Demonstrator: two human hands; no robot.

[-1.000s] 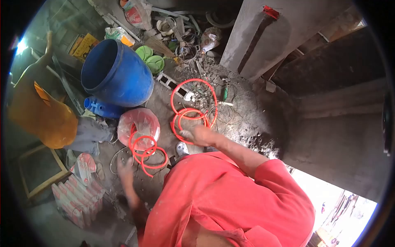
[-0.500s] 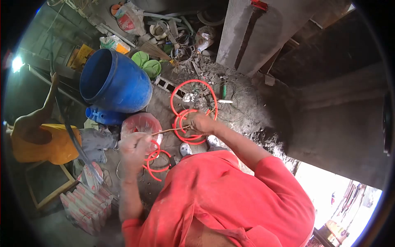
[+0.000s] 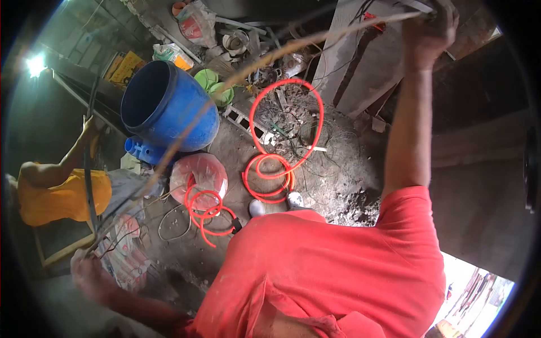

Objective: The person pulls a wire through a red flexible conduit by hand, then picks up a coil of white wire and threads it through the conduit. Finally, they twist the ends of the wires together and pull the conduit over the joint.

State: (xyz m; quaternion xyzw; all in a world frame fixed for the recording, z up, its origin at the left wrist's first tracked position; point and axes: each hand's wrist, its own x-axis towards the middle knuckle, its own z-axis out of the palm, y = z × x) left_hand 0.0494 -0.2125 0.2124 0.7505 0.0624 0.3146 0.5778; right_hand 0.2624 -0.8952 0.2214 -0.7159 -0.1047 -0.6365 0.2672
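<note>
A long tan cord (image 3: 248,70) runs diagonally across the view, stretched between my two hands and blurred by motion. My right hand (image 3: 431,34) is raised at the upper right, closed around one end of it; a short whitish piece shows beside the fingers. My left hand (image 3: 93,277) is low at the left, closed on the other end, its fingers smeared. Thin dark wires trail near it. Below the cord, loops of orange-red flexible tube (image 3: 322,115) lie on the ground by my shoes (image 3: 294,199). A shorter curl of red tube (image 3: 209,232) lies beside a plastic-wrapped red roll (image 3: 186,169).
A blue barrel (image 3: 191,118) leans at the left, near a hollow block (image 3: 242,119) and green lids (image 3: 206,79). Another person in a yellow shirt (image 3: 67,197) grips a dark hose (image 3: 87,163). Planks (image 3: 332,62) and rubble stand at the back.
My hands have moved far apart, the right one up and to the right, the left one down and to the left. The cord now spans a much longer stretch between them.
</note>
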